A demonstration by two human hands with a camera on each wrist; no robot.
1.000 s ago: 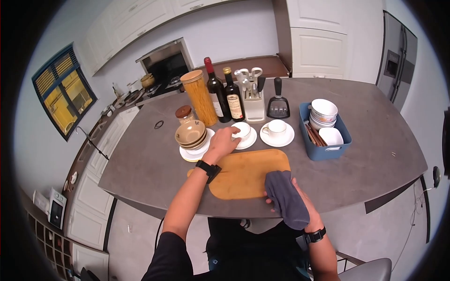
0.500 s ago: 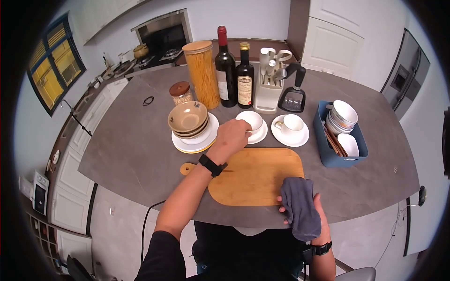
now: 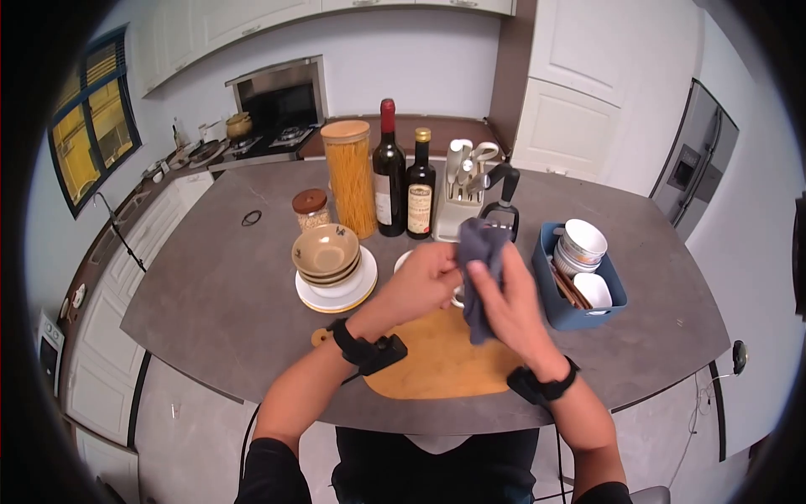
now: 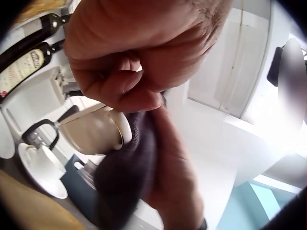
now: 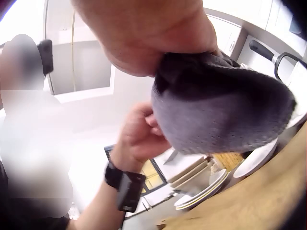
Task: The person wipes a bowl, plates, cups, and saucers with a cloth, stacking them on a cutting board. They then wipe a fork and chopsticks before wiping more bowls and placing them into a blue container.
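My left hand (image 3: 430, 284), above the cutting board (image 3: 437, 361), pinches a white gold-rimmed cup (image 4: 88, 132) near its handle, as the left wrist view shows. A dark grey cloth (image 3: 480, 290) is held by my right hand (image 3: 519, 312) against the cup, thumb on the near side. In the head view the hands and cloth hide most of the cup. The right wrist view has the cloth (image 5: 220, 110) draped below the right palm. Another cup (image 4: 48, 163) stands on its saucer (image 4: 57, 189) beyond the hands. Part of a second saucer (image 3: 403, 260) shows beside the left hand.
Stacked brown bowls (image 3: 326, 252) sit on plates (image 3: 361, 294) at the left. Behind stand a lidded jar (image 3: 311, 210), pasta canister (image 3: 349, 185), two bottles (image 3: 389, 185) (image 3: 421, 189), a knife block (image 3: 457, 202) and spatula (image 3: 506, 202). A blue bin (image 3: 579, 317) at the right holds bowls.
My left hand has lifted the cup off its saucer and drawn it nearer. My right hand has risen from the counter's front edge with the cloth, meeting the cup above the board.
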